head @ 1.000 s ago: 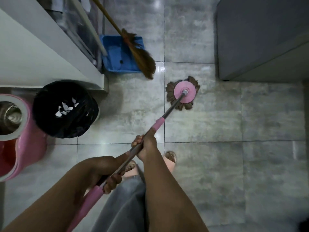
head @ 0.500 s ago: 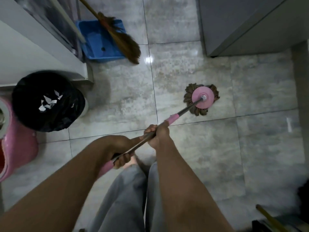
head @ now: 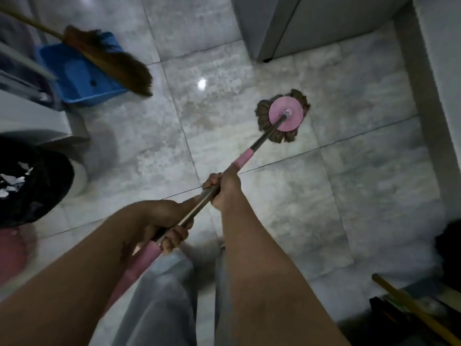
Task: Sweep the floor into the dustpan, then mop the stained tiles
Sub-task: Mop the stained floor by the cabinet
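Observation:
A mop with a round pink disc and brown strands, the mop head, rests flat on the grey tiles right of centre. Its metal pole with a pink sleeve runs down-left to my hands. My right hand grips the pole higher up, my left hand grips it lower, just above the pink end grip. A brownish stain marks the tile left of the mop head. The blue dustpan lies at the upper left with the brown broom leaning over it.
A black-lined bin with white scraps stands at the left, a pink bucket below it. A grey cabinet blocks the top right. A wall edge runs down the right. A yellow stick lies bottom right.
The mop head has slid to the right across the tiles, away from the broom and dustpan. My view has swung right with it; both hands keep their grip.

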Demonstrator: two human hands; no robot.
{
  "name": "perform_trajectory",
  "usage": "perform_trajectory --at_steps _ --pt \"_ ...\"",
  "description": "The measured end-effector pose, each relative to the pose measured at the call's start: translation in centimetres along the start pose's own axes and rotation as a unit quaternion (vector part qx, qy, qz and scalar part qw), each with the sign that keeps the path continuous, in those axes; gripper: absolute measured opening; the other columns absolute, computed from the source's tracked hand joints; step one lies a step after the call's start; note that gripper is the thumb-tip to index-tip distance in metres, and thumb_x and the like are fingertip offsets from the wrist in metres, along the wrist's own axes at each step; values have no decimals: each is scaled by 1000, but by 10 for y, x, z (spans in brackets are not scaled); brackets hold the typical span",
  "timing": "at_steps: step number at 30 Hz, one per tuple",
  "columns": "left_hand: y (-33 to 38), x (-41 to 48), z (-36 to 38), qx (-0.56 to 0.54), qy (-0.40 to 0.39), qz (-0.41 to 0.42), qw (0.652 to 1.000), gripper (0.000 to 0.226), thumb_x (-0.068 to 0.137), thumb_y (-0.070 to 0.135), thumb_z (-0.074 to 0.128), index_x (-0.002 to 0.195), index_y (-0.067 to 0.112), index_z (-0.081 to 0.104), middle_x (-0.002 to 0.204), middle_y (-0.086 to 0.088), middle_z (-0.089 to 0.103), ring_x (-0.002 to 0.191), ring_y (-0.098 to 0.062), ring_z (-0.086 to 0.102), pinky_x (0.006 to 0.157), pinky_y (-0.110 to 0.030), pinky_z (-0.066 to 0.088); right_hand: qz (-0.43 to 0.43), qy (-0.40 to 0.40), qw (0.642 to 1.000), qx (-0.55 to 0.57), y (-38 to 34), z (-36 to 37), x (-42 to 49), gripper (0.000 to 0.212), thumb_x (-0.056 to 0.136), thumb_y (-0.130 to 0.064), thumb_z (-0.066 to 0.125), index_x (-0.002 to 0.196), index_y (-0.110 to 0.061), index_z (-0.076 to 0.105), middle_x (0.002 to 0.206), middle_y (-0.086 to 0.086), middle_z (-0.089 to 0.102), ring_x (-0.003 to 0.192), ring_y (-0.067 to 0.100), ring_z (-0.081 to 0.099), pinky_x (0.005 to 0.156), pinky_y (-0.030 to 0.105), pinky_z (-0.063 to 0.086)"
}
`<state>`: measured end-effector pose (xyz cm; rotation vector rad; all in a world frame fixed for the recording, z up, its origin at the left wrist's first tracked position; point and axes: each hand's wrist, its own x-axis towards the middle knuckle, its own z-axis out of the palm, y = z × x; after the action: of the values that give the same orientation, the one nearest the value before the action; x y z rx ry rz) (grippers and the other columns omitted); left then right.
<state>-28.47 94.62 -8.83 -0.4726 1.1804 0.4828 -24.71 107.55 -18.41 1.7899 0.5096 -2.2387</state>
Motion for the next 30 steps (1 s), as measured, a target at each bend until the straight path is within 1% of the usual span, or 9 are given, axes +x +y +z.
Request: perform_trajectory --at_steps 9,11,13,14,16,18,24,27,30 --pt "113 68 163 144 -15 -25 989 61 90 73 32 65 18 39 39 2 31 30 -11 26 40 -11 25 -20 101 986 128 -116 -181 -5 53 86 -77 34 83 -24 43 42 -4 31 30 12 31 41 18 39" --pt "122 75 172 208 -8 -27 978 46 99 57 32 93 21 61 45 -3 35 34 -13 30 39 -17 26 -11 103 981 164 -119 -197 -8 67 83 -80 31 128 -31 35 42 -5 30 29 13 33 47 27 50" --pt "130 81 169 257 20 -21 966 43 105 34 33 138 13 51 55 -11 40 41 -18 37 42 -25 31 -16 100 977 189 -123 -199 -4 68 86 -78 26 126 -26 46 41 -4 30 30 14 33 61 39 58" --pt "135 81 165 267 23 -22 963 44 105 33 36 135 6 53 58 -12 41 43 -19 38 43 -26 32 -20 104 975 196 -126 -195 -1 74 85 -78 26 139 -29 37 41 -3 30 30 14 32 67 40 58" --pt "144 79 152 242 33 -7 970 60 99 55 38 90 0 60 54 -7 40 38 -16 36 40 -18 30 -25 107 973 203 -135 -181 5 73 78 -84 26 113 -24 49 42 -3 30 32 15 31 67 31 48" --pt "152 69 142 193 40 -13 980 66 92 71 33 67 11 45 48 0 36 33 -11 31 38 -13 26 -21 98 976 193 -146 -164 10 69 77 -83 25 90 -18 42 43 -3 30 35 14 29 76 32 40" --pt "172 50 131 78 47 16 996 62 91 71 34 66 15 39 48 1 32 33 -11 28 39 -12 25 -1 33 994 108 -189 -118 17 66 82 -79 27 91 -17 45 41 -3 31 34 14 33 82 35 52" --pt "191 49 143 44 39 25 998 61 91 71 33 68 14 38 47 1 32 34 -12 27 39 -13 26 -6 31 997 73 -215 -116 19 62 90 -72 28 96 -13 45 38 -2 32 27 15 34 44 23 48" --pt "218 56 156 54 29 23 998 60 91 70 35 68 15 39 47 0 33 34 -12 28 39 -15 27 -34 34 995 84 -240 -125 23 57 93 -68 30 86 -13 43 40 -1 33 28 15 34 38 20 40"
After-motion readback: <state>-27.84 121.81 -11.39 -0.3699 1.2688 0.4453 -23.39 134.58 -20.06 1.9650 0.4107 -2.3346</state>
